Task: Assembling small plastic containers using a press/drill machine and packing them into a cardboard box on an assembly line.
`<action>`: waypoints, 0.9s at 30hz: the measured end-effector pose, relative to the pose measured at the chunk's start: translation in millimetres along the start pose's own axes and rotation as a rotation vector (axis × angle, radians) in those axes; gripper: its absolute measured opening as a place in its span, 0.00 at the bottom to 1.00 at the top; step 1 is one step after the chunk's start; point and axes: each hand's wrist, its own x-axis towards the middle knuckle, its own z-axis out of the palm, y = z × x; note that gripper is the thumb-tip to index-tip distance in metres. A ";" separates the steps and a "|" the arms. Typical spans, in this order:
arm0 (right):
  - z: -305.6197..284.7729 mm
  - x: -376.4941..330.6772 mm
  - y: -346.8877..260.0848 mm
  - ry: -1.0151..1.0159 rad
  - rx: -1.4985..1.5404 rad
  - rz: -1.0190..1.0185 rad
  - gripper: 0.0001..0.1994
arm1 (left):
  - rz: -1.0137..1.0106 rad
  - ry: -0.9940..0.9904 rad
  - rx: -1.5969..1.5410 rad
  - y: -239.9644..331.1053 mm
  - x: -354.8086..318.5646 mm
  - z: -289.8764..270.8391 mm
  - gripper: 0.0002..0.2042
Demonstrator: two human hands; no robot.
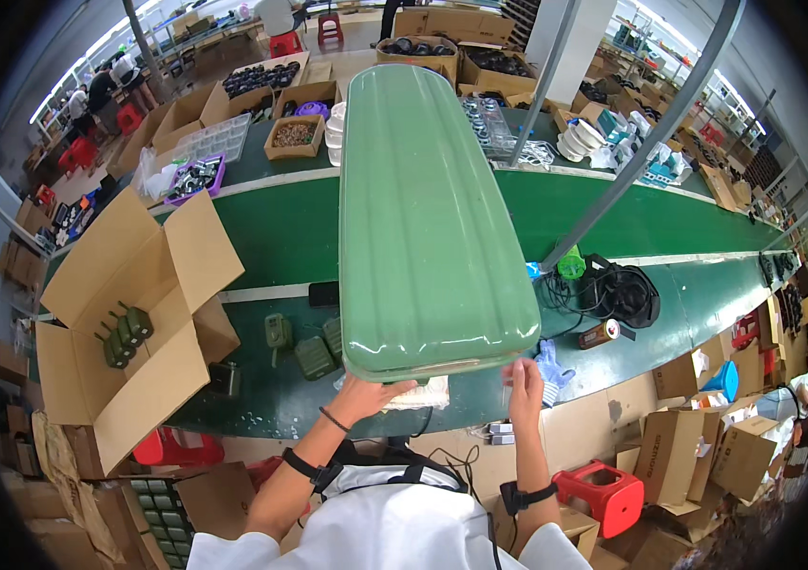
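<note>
A long, glossy light-green ribbed cover (pixel 432 218) fills the middle of the view and hides much of the bench beneath it. My left hand (pixel 366 397) is at its near left edge, its fingers mostly hidden; whether it touches the cover cannot be told. Near the right corner, my right hand (pixel 524 388) is raised with its fingers drawn together; what they hold, if anything, is too small to name. Dark-green box-shaped devices (pixel 314 357) lie on the bench left of my left hand. Under the cover's near edge shows a pale cloth-like piece (pixel 420 393).
An open cardboard box (pixel 81 370) with several dark-green devices stands at left. A green conveyor belt (pixel 281 228) crosses behind. At right are a blue glove (pixel 553 369), a can (pixel 599 333), a black cap-like item (pixel 627 294), cables and a slanted metal pole (pixel 646 142). A red stool (pixel 603 496) stands below.
</note>
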 end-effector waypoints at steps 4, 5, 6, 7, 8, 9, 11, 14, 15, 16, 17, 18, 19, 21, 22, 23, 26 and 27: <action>33.1 46.7 -56.5 -0.081 -0.030 -0.171 0.19 | 0.075 0.008 0.131 -20.8 -8.6 5.6 0.26; 43.4 55.0 -71.6 -0.111 -0.006 -0.240 0.20 | 0.067 0.013 0.127 -26.5 -11.6 5.7 0.26; 45.1 63.5 -87.5 -0.129 0.010 -0.314 0.21 | 0.067 -0.035 0.119 -27.5 -10.1 8.9 0.27; 49.6 75.1 -99.0 -0.132 0.007 -0.322 0.21 | 0.066 -0.076 0.121 -28.0 -6.0 8.9 0.27; 56.9 85.2 -107.6 -0.230 0.239 -0.174 0.21 | 0.061 -0.065 0.122 -23.8 -4.8 6.3 0.27; 64.5 93.9 -115.9 -0.326 0.469 -0.020 0.21 | 0.012 -0.088 0.097 -19.2 -4.6 3.7 0.30; 90.2 92.2 -162.2 -0.347 0.447 0.101 0.20 | -0.050 -0.098 0.079 -19.5 -9.0 -4.8 0.32; 72.2 152.2 -80.7 -0.495 0.422 0.132 0.20 | -0.055 -0.089 0.158 -9.2 -10.2 -7.2 0.44; 71.6 181.9 -44.6 -0.609 0.416 0.052 0.20 | -0.016 -0.116 0.148 1.8 -1.6 0.1 0.44; 74.1 184.9 -40.6 -0.627 0.419 0.055 0.20 | -0.032 -0.083 0.142 3.5 -6.3 -2.9 0.44; 74.9 184.5 -35.3 -0.615 0.431 0.080 0.20 | -0.045 -0.052 0.136 5.5 -8.9 -5.1 0.43; 75.7 182.5 -29.1 -0.597 0.443 0.103 0.20 | 0.004 -0.081 0.116 7.6 -8.5 -6.4 0.42; 75.8 176.9 -22.1 -0.613 0.443 0.115 0.20 | -0.015 -0.075 0.116 0.9 -10.7 -5.6 0.42; 83.0 157.7 -3.6 -0.608 0.383 0.086 0.20 | -0.098 -0.117 0.060 -16.3 -12.0 -0.5 0.44; 76.3 150.1 5.6 -0.595 0.350 0.065 0.20 | -0.102 -0.118 0.056 -18.4 -11.3 1.2 0.44; 70.2 141.1 14.9 -0.582 0.317 0.045 0.20 | -0.126 -0.120 0.054 -21.6 -11.0 1.5 0.46; 51.6 116.3 39.8 -0.541 0.202 -0.029 0.20 | -0.103 -0.151 0.093 -38.6 -11.5 4.6 0.49; 46.2 108.3 47.4 -0.529 0.162 -0.056 0.20 | -0.061 -0.180 0.145 -44.5 -12.2 7.2 0.50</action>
